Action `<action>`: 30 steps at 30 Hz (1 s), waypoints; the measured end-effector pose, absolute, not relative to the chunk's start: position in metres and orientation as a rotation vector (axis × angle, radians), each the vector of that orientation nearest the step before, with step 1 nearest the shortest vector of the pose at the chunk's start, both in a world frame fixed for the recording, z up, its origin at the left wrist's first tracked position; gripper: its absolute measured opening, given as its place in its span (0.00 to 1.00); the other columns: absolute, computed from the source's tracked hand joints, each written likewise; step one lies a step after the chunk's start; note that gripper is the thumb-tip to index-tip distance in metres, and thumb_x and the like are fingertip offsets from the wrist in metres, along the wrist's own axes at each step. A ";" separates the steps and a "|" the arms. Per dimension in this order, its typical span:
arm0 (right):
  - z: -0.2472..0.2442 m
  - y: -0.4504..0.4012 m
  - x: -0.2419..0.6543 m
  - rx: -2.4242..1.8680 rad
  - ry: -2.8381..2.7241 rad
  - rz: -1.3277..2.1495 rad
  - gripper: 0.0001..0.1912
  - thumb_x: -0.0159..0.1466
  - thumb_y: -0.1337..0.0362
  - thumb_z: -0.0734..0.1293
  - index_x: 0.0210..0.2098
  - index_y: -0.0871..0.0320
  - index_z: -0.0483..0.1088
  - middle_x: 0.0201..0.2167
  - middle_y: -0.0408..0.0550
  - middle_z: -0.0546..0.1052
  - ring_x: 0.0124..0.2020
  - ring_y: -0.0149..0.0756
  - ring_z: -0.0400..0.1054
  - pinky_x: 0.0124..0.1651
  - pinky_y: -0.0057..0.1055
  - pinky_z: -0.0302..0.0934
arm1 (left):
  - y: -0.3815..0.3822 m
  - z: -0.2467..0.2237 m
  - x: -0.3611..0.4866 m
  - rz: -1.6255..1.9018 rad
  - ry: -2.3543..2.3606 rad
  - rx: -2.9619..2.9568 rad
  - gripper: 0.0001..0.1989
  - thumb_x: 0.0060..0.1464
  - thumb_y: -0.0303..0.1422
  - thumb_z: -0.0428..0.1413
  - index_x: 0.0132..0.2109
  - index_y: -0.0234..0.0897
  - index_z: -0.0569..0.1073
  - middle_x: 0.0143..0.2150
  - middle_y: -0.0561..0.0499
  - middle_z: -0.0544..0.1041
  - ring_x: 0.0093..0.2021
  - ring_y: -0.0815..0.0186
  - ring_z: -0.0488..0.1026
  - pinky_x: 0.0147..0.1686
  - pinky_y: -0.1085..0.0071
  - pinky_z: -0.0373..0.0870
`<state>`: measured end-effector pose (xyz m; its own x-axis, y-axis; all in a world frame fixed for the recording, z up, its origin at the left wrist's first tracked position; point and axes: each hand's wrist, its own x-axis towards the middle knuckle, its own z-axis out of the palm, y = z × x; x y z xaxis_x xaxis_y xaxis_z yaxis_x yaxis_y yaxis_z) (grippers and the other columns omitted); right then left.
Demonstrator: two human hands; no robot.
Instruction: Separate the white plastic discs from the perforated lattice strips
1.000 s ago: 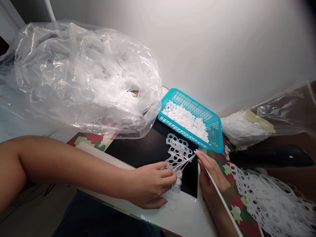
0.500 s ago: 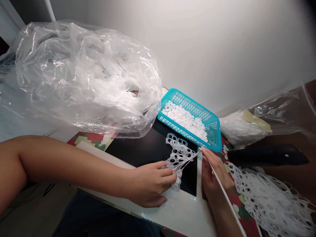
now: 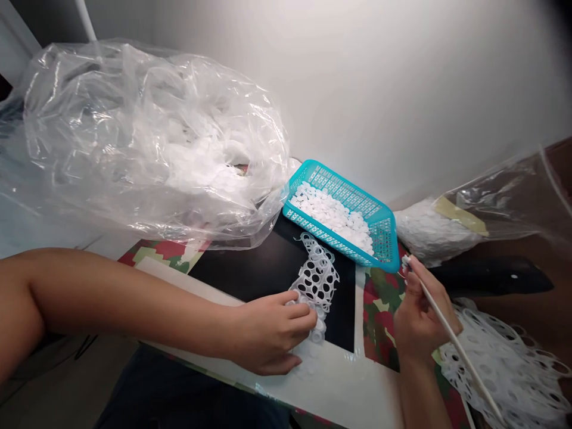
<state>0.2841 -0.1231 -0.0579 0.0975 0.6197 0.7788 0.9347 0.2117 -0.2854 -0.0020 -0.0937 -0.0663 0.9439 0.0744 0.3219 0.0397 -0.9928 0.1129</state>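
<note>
A floppy white sheet full of round holes (image 3: 315,275) lies on a black mat (image 3: 250,271). My left hand (image 3: 272,330) rests on its near end, fingers curled and pressed onto the part where whitish discs (image 3: 318,331) still fill the rings. To the right, my right hand (image 3: 424,316) is closed around a long thin white stick (image 3: 462,351), which slants back past the wrist. Small white bits show at its fingertips, too small to make out. That hand is apart from the sheet, just right of a turquoise basket (image 3: 388,265).
White discs (image 3: 333,211) partly fill the basket. A large clear plastic bag (image 3: 152,149) of white pieces stands at the left. On the right lie a heap of holed white strips (image 3: 513,363), a black object (image 3: 496,275) and a filled clear bag (image 3: 442,232).
My right hand has moved right with the stick, away from the sheet. Strands stretched toward that hand are gone, and the sheet lies flatter. My left hand has stayed in place.
</note>
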 end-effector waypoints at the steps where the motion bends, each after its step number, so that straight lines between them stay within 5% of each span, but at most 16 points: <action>1: -0.057 -0.121 0.284 -1.510 -1.582 -0.469 0.16 0.68 0.66 0.60 0.54 0.59 0.68 0.52 0.56 0.74 0.51 0.47 0.71 0.51 0.46 0.66 | -0.094 -0.067 -0.002 0.498 0.085 2.993 0.18 0.58 0.38 0.49 0.45 0.26 0.73 0.50 0.38 0.70 0.44 0.59 0.67 0.49 0.63 0.61; 16: -0.055 -0.110 0.284 -1.602 -1.552 -0.361 0.17 0.68 0.62 0.60 0.54 0.60 0.70 0.49 0.54 0.77 0.50 0.43 0.72 0.65 0.50 0.51 | -0.096 -0.070 -0.004 0.494 0.120 2.992 0.20 0.59 0.39 0.48 0.49 0.26 0.71 0.51 0.38 0.69 0.46 0.58 0.66 0.51 0.64 0.60; 26: -0.055 -0.110 0.281 -1.569 -1.685 -0.331 0.14 0.68 0.63 0.59 0.50 0.56 0.72 0.51 0.51 0.75 0.54 0.42 0.69 0.64 0.52 0.52 | -0.096 -0.069 -0.006 0.485 0.144 3.036 0.22 0.59 0.40 0.48 0.51 0.25 0.70 0.53 0.40 0.69 0.48 0.59 0.66 0.52 0.63 0.60; 30: -0.052 -0.110 0.279 -1.546 -1.637 -0.357 0.14 0.67 0.64 0.60 0.47 0.58 0.73 0.47 0.53 0.76 0.50 0.42 0.70 0.57 0.46 0.61 | -0.097 -0.068 -0.006 0.470 0.163 3.061 0.22 0.60 0.41 0.49 0.52 0.26 0.70 0.53 0.41 0.69 0.48 0.60 0.66 0.52 0.64 0.60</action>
<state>0.2788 -0.1096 -0.0515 0.1084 0.6853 0.7201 0.9228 0.2001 -0.3293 -0.0056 -0.0971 -0.0682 0.9486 0.1099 0.2969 0.0977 -0.9937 0.0558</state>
